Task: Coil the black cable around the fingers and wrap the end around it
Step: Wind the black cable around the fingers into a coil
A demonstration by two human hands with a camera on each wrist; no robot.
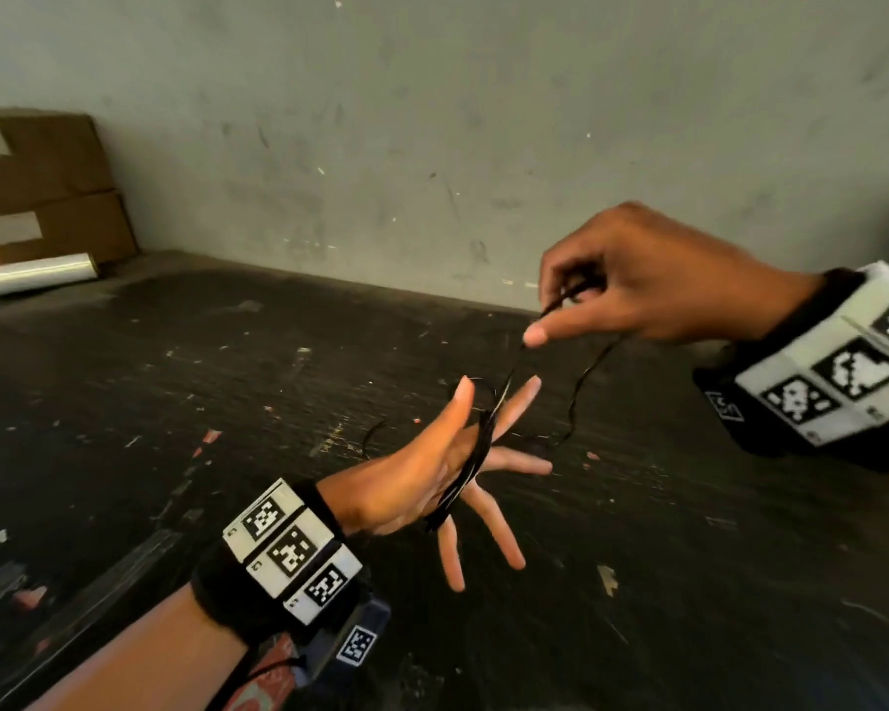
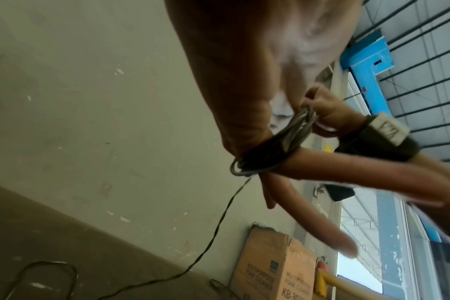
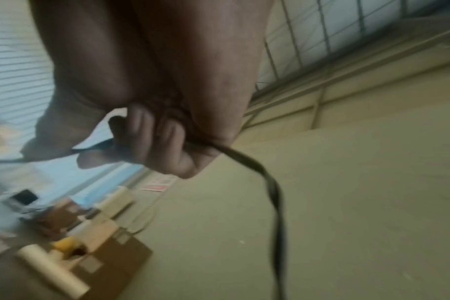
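My left hand (image 1: 463, 469) is held out over the dark table with its fingers spread straight. Several turns of the thin black cable (image 1: 470, 469) run across it between thumb and little finger; the left wrist view shows this coil (image 2: 267, 154) bunched at the base of the fingers. My right hand (image 1: 622, 279) hovers up and to the right and grips the cable in curled fingers, with the thumb (image 1: 555, 331) stretched out. From that fist a taut strand runs down to the coil, and a loose strand (image 1: 581, 387) (image 3: 272, 194) hangs down to the table.
The dark, scuffed table (image 1: 227, 402) meets a grey wall (image 1: 432, 120) at the back. Stacked cardboard boxes (image 1: 42, 187) and a shiny roll (image 1: 32, 274) sit at the far left corner. Slack cable (image 2: 49, 270) lies on the table. Another cardboard box (image 2: 275, 270) stands by the wall.
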